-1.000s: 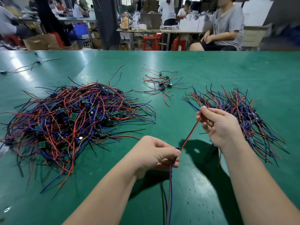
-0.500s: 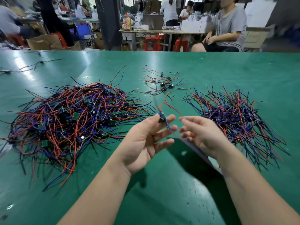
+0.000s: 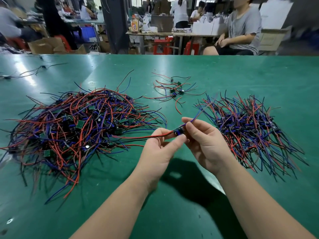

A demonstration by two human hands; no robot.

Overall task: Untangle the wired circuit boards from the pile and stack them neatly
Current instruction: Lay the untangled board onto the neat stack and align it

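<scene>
At frame centre a wired circuit board (image 3: 178,131) is pinched between the left hand (image 3: 159,150) and the right hand (image 3: 206,144), fingers curled on it. The tangled pile (image 3: 77,125) is spread on the tabletop (image 3: 259,75) at left, the stack (image 3: 248,125) at right.

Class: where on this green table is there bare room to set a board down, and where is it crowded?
Bare: the green table beyond the heaps, and the near strip, beside the forearms, below the big tangled red-blue-black wire pile and the neater wire stack on the right. Crowded: between them, where left hand and right hand hold a small wired board.
</scene>
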